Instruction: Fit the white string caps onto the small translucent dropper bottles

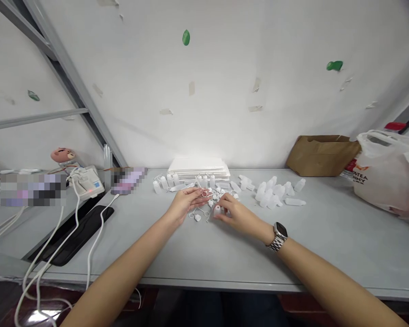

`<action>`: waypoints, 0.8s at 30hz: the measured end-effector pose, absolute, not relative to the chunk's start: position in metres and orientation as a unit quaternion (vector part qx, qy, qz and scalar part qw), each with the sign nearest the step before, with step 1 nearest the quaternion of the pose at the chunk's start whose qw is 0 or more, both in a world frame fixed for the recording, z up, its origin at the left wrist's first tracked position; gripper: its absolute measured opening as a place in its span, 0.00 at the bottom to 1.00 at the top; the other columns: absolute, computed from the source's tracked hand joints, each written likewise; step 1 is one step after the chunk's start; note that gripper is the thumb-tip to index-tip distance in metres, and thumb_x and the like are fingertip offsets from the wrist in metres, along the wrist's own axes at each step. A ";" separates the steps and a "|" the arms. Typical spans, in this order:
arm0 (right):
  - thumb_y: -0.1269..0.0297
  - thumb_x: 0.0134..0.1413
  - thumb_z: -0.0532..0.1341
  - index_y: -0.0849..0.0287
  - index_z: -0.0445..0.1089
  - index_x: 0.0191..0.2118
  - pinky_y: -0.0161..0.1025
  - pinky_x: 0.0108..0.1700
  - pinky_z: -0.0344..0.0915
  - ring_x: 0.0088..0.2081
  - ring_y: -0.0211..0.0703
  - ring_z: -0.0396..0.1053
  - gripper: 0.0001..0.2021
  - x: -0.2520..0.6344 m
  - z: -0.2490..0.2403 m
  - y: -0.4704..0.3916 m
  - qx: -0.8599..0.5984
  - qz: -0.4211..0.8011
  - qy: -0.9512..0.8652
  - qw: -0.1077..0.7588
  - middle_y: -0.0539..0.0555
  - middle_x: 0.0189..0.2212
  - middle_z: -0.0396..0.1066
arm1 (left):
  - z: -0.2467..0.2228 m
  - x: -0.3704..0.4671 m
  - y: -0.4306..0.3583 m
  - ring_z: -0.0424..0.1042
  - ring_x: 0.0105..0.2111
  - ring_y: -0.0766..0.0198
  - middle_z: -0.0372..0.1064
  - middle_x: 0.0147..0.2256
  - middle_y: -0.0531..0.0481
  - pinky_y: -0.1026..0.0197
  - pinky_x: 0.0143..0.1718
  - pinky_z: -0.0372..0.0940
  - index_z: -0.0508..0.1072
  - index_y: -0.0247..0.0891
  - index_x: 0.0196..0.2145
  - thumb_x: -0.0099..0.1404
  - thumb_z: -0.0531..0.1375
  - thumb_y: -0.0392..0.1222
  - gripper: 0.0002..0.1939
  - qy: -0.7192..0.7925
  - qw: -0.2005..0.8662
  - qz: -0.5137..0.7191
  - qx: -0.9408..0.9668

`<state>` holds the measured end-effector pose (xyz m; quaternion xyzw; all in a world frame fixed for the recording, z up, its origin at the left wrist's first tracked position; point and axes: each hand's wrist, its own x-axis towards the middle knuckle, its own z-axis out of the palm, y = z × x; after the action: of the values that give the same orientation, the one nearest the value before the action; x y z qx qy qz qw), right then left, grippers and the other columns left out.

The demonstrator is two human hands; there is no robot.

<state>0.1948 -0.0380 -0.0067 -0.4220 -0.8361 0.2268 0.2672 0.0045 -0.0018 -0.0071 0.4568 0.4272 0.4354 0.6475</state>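
Note:
My left hand [187, 202] is closed, its fingertips on a small white looped cap [205, 194]. Just to its right, my right hand [232, 211] has thumb and fingers closed around a small translucent plastic bottle [217, 210], held near the tabletop. Loose white caps with ring loops [197, 218] lie in a small heap under and between my hands, partly hidden by the fingers. Behind them stand several small bottles with white caps [172, 180]. A pile of translucent bottles [269, 193] without visible caps lies to the right.
A stack of white sheets [197, 168] rests against the wall behind the bottles. At right are a brown paper bag [322, 154] and a white plastic bag [383, 175]. White cables [97, 240], a power strip [87, 181], a black phone-like slab [78, 234] and a phone [127, 180] occupy the left.

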 end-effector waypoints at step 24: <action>0.50 0.46 0.60 0.59 0.68 0.27 0.35 0.27 0.57 0.23 0.36 0.62 0.15 0.189 -0.002 -0.037 -0.477 0.357 -0.713 0.369 0.48 0.20 0.65 | 0.007 0.022 -0.025 0.67 0.47 0.53 0.73 0.41 0.41 0.50 0.53 0.53 0.76 0.33 0.32 0.59 0.52 0.56 0.23 0.327 0.595 0.487 0.549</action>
<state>0.1891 -0.0367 -0.0016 -0.4774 -0.7131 0.3567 0.3693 0.0217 -0.0246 0.0071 0.5489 0.3270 0.4874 0.5952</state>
